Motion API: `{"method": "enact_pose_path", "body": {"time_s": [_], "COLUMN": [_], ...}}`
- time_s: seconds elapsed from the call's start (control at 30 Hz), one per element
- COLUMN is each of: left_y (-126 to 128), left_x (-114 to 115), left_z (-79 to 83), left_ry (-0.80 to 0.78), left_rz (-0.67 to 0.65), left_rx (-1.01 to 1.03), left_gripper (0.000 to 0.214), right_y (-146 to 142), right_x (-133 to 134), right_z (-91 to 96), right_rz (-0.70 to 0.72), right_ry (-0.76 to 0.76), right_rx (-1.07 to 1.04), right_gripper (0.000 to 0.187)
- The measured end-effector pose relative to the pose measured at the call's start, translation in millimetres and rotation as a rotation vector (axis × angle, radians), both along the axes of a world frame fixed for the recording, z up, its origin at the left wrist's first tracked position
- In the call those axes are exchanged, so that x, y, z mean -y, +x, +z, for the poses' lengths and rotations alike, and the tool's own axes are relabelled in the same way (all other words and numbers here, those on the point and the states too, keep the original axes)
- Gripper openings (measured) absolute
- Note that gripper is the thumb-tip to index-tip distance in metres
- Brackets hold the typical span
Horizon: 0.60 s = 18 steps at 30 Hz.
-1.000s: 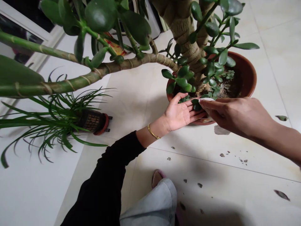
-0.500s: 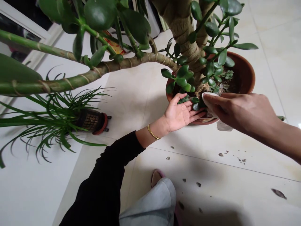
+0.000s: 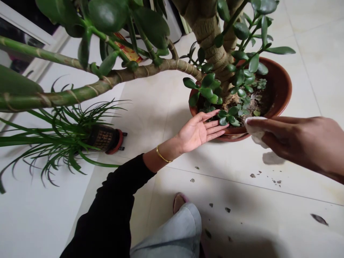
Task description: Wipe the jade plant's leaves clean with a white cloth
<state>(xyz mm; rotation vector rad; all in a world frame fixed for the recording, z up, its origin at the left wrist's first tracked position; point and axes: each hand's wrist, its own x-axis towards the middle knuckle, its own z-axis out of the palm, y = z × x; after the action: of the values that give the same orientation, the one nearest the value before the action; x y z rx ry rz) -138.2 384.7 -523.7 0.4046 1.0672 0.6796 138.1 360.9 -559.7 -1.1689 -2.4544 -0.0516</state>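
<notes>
My left hand [image 3: 197,132] is open, palm up, with its fingers stretched towards the small green leaves [image 3: 227,117] of a jade plant. Its fingertips touch or nearly touch the lowest leaves, at the rim of a round brown pot [image 3: 287,89]. To the right, my right hand [image 3: 303,139] pinches a crumpled white cloth [image 3: 256,132], perhaps a tissue, in front of the pot. That cloth stands apart from the leaves. A thick ringed trunk [image 3: 211,44] rises from the soil [image 3: 259,105].
A long branch [image 3: 113,80] with large leaves crosses the upper left. Below it stands a spiky-leaved plant in a dark pot [image 3: 100,138] by the white wall. Dry fallen leaves [image 3: 319,219] and crumbs [image 3: 276,182] lie on the tiled floor. My slippered foot [image 3: 179,202] is below.
My right hand has drawn back to the right with the white cloth, away from the leaves. My left hand has shifted slightly left and stays palm up.
</notes>
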Motion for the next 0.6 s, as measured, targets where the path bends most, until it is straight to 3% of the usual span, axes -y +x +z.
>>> {"method": "enact_pose_path", "body": {"time_s": [0.27,0.43,0.6], "left_y": [-11.8,-6.8,-4.4], "left_x": [18.6,13.3,3.7], "left_z": [2.5,3.5,-1.3], "left_ry": [0.180,0.303,0.268], "left_rz": [-0.073,-0.170,-0.255], "left_rx": [-0.169,-0.282,-0.320], "left_gripper": [0.033,0.042,0.055], "right_y": [-3.6,-15.7,-34.9], "right_x": [19.5,18.4,17.2], "right_z": [-17.0,-17.0,-6.0], "right_rz": [0.057,0.047,-0.036], "right_ry": [-0.016,-0.042,-0.170], "right_rx": [0.047,0.069,0.198], "right_gripper": [0.044,0.049,0.053]}}
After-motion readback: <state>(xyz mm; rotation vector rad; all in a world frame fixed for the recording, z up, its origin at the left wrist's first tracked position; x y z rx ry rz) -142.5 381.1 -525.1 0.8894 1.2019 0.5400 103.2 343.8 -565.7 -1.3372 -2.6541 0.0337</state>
